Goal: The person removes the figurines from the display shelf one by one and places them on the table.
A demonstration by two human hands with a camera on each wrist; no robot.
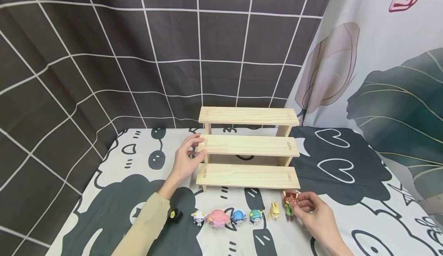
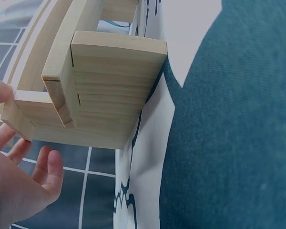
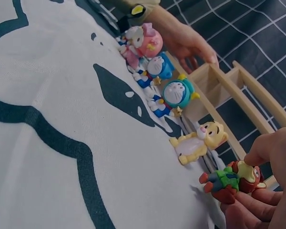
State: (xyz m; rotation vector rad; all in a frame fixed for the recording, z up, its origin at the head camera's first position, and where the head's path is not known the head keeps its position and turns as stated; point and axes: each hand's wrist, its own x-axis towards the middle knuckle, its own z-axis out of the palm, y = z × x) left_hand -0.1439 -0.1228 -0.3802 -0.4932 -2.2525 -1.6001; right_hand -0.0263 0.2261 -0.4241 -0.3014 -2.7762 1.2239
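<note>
My left hand (image 1: 187, 158) grips the left end of the middle board of a three-step wooden shelf (image 1: 247, 145), thumb and forefinger at its edge. In the left wrist view, the other fingers (image 2: 52, 174) hang loosely bent beside the shelf. With thumb and fingers, my right hand (image 1: 318, 213) pinches a fox figurine (image 1: 290, 200) by its red-brown head. Its green-clothed body (image 3: 226, 179) and feet show free of the fingers, close over the cloth. Just left of it stands a yellow animal figurine (image 1: 273, 211).
Further left in the row are a teal-hatted figurine (image 1: 256, 216), a blue one (image 1: 238, 217), a pink one (image 1: 218, 218) and a white one (image 1: 199, 217). A small dark item (image 1: 174, 215) with a yellow mark lies by my left sleeve. A grid-patterned curtain (image 1: 221, 36) hangs behind the shelf.
</note>
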